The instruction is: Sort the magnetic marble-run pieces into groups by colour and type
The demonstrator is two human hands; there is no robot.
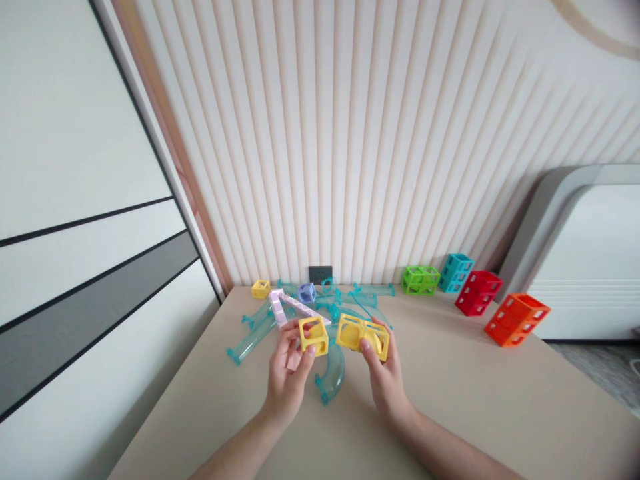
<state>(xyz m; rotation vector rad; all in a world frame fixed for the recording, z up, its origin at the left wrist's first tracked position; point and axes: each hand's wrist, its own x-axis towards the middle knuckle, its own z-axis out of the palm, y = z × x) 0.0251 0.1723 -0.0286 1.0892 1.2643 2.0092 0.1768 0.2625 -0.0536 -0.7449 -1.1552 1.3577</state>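
My left hand [289, 367] is closed on a yellow cube block [314, 335] with open sides, thumb across its front edge. In my right hand [384, 373] is a pair of joined yellow cube blocks [362, 335], gripped at the right end with the thumb on the front. A small gap separates the two yellow pieces, both held above the table. Behind and below them lie clear teal tubes [332, 373], a pale purple angled piece [278, 308] and a blue-purple cube block [306, 293]. Another yellow cube block [261, 289] sits at the back left.
Along the table's [200, 400] right side stand green blocks [421, 281], blue blocks [456, 273], red blocks [479, 293] and orange blocks [517, 320]. A ribbed wall [330, 147] with a black socket [321, 274] rises behind. A white panelled cabinet [100, 280] is at left.
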